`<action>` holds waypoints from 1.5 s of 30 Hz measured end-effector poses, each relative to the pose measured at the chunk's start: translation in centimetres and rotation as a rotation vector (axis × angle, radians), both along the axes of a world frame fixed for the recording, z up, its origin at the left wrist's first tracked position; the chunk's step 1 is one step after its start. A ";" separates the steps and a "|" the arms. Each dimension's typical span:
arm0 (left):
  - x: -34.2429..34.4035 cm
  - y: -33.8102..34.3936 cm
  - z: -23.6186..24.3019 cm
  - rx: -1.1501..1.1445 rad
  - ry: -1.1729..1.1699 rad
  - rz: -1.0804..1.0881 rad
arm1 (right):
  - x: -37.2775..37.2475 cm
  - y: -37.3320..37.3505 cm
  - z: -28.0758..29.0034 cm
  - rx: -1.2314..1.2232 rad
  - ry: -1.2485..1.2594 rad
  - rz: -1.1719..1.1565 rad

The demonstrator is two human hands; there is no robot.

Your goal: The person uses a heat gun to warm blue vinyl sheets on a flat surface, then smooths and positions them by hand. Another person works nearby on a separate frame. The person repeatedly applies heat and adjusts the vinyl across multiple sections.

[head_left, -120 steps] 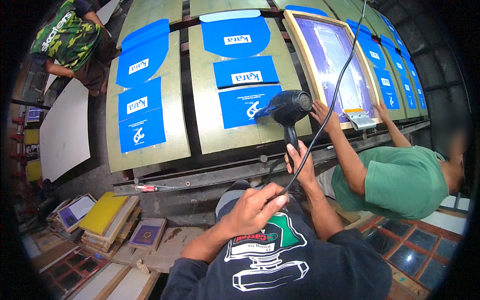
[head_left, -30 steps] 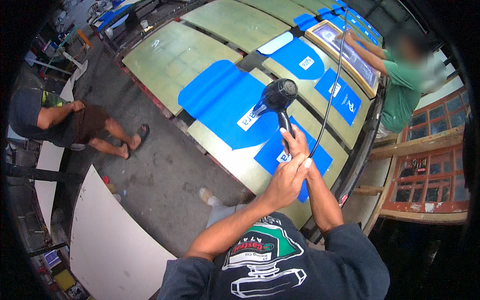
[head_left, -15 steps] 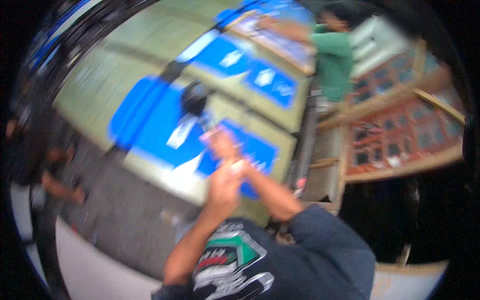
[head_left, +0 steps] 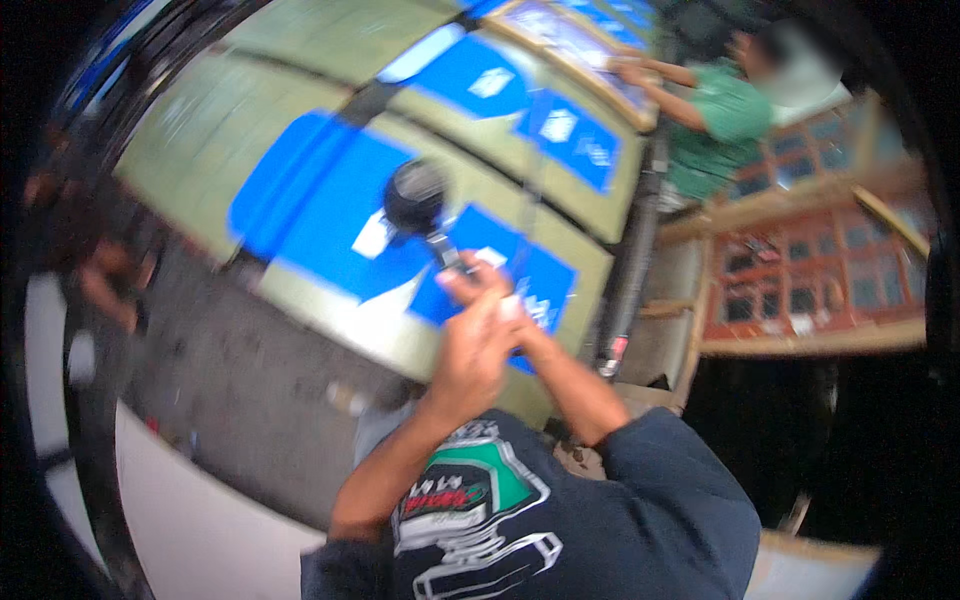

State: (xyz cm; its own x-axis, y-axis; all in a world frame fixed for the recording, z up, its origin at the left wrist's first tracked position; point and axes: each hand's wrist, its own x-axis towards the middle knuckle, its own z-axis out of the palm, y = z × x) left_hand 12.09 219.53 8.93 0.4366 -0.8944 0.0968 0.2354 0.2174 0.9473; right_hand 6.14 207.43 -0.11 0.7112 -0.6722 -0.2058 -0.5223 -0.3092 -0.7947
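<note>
In my right hand [head_left: 487,283] is the handle of a black tool [head_left: 416,196] with a round head, its exact kind blurred. The tool points up and left, over a blue printed panel [head_left: 318,235] on the long table [head_left: 330,318]. My left hand [head_left: 468,352] is closed against my right hand and wrist, partly covering them; its fingertips are blurred. Another blue panel [head_left: 553,272] with white print lies just beyond my hands to the right.
Further along the table lie more blue panels [head_left: 455,82]. A person in green [head_left: 728,120] handles a wooden-framed screen [head_left: 590,62] at the far end. A dark rail [head_left: 632,270] runs along the table's right edge. Wooden frames with red-brown panels [head_left: 790,262] stand at the right.
The view has shifted, and the table and my hands appear slightly to the right. The tool stays in my right hand. The person in green has both arms on the framed screen.
</note>
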 end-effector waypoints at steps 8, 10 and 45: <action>0.4 0.1 0.0 -0.110 -0.060 0.059 | 3.1 1.2 1.1 0.379 -0.203 -0.088; 0.0 -0.2 0.1 -0.108 -0.065 0.061 | 2.9 1.0 0.1 0.251 -0.221 -0.062; 1.0 -0.8 0.7 -0.064 -0.109 0.020 | 4.1 -0.5 0.0 0.369 -0.282 -0.116</action>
State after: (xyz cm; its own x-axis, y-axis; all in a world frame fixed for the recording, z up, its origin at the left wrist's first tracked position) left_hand 13.05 218.69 9.64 0.4380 -0.8761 0.2013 0.1268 0.2819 0.9510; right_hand 10.27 206.98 -0.07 0.6984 -0.6685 -0.2557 -0.2849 0.0682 -0.9561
